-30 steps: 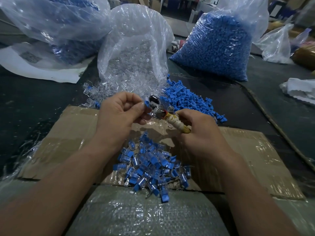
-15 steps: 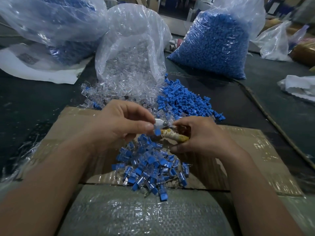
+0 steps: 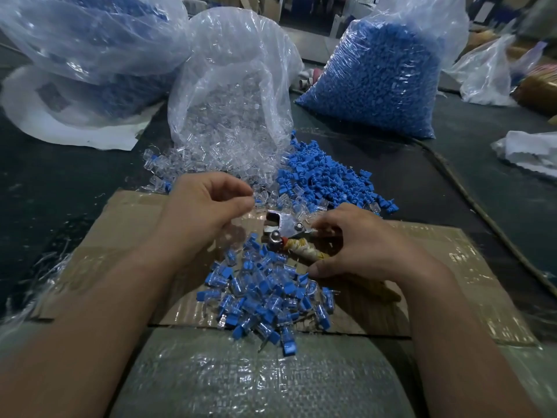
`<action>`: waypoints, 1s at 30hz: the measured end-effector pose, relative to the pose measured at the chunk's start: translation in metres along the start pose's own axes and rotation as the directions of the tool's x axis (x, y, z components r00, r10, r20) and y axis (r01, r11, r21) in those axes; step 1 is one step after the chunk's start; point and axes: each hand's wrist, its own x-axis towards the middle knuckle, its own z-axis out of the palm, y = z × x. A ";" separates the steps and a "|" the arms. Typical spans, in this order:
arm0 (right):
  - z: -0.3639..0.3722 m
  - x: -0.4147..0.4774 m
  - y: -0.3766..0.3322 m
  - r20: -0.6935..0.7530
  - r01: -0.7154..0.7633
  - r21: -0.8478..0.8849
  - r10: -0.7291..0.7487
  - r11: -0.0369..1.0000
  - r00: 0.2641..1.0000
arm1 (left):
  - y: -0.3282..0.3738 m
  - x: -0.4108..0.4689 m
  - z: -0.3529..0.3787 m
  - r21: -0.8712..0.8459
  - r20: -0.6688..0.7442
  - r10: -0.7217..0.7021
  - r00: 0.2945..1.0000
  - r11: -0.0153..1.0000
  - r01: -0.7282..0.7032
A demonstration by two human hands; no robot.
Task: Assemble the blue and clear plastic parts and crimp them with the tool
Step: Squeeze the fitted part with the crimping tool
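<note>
Half a second ago the left hand [image 3: 208, 206] was pinching a blue piece at the head of the tool [image 3: 280, 227]; now it has drawn back and up from it, toward the loose clear parts [image 3: 168, 164], and the blue piece is no longer at its fingertips. Its fingers are loosely curled, the thumb close to the forefinger, with nothing visible between them. The right hand [image 3: 361, 248] has sunk lower onto the cardboard [image 3: 452, 267] and is wrapped round the tool's tape-bound handle, the metal head pointing left with its mouth gaping and nothing in it. The head lies just above the pile of joined blue-and-clear pieces [image 3: 265, 297], which spreads over the near edge of the cardboard onto a woven sack [image 3: 256, 381]. Beyond the hands, an open clear bag [image 3: 232, 95] holds clear parts that spill out at its mouth, and loose blue parts [image 3: 325, 182] lie in a heap just to its right. Behind that heap stands a full bag of blue parts [image 3: 379, 82]; a third bag [image 3: 90, 49] at far left also shows blue through its plastic
</note>
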 end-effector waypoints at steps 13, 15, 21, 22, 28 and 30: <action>-0.008 -0.003 0.009 -0.009 -0.052 0.002 0.052 0.999 0.999 | -0.019 0.019 0.009 0.642 0.246 0.123 0.961 0.723 -0.257; -0.008 -0.002 0.010 -0.010 -0.047 -0.006 0.047 0.999 0.999 | -0.019 0.022 0.008 0.674 0.236 0.086 0.968 0.703 -0.227; -0.008 -0.003 0.010 -0.002 -0.045 -0.043 0.045 0.998 0.999 | -0.016 0.022 0.010 0.653 0.078 0.138 0.987 0.741 -0.155; -0.008 -0.003 0.010 -0.001 -0.044 -0.048 0.044 0.998 0.999 | -0.015 0.021 0.010 0.651 0.060 0.143 0.988 0.745 -0.148; -0.008 -0.003 0.013 0.026 -0.055 -0.010 0.055 0.998 0.998 | -0.011 0.015 0.011 0.553 0.002 0.153 0.988 0.823 -0.128; -0.008 -0.003 0.014 0.021 -0.061 0.019 0.061 0.998 0.998 | -0.006 0.009 0.012 0.371 -0.021 0.109 0.994 0.924 -0.093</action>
